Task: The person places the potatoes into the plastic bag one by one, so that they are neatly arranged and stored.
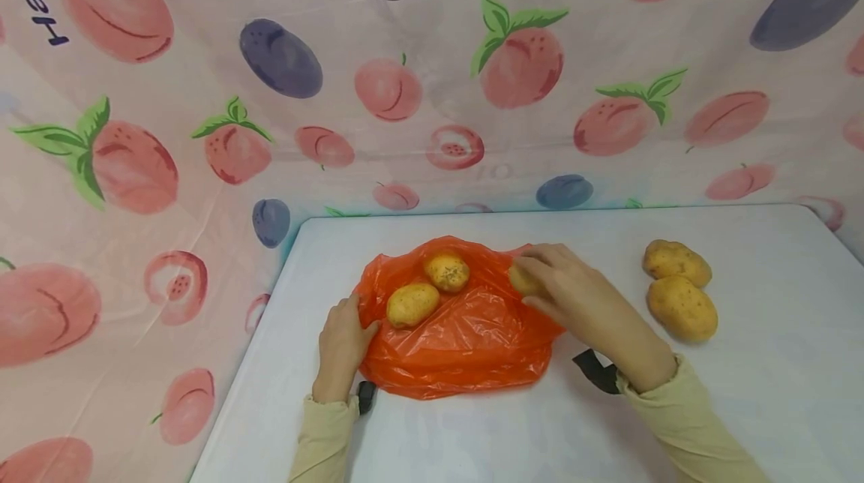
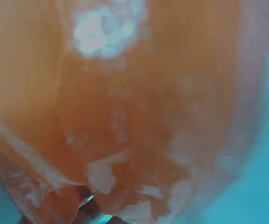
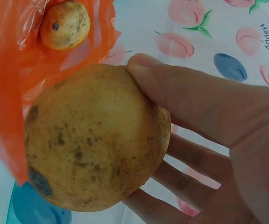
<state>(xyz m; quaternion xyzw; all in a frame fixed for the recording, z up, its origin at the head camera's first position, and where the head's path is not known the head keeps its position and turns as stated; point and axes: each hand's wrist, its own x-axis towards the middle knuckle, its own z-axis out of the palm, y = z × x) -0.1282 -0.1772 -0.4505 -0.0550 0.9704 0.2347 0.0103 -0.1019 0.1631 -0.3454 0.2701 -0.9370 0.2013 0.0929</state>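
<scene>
My right hand [image 1: 574, 289] grips a yellow potato [image 3: 97, 140] with dark spots, thumb on one side and fingers on the other. This potato is over the right edge of an orange-red plastic bag [image 1: 466, 363]. On the bag lie two more potatoes, a speckled one [image 1: 448, 272] and a smooth one [image 1: 412, 305], which touch or nearly touch. My left hand [image 1: 342, 340] holds the bag's left edge between thumb and fingers. Blurred orange plastic fills most of the left wrist view, hiding the fingertips.
Two potatoes, one behind [image 1: 677, 263] and one in front [image 1: 683, 309], lie together on the white table [image 1: 472, 438] at the right. A fruit-printed cloth [image 1: 418, 33] hangs behind and left of the table. Black straps [image 1: 597, 372] show near the wrists.
</scene>
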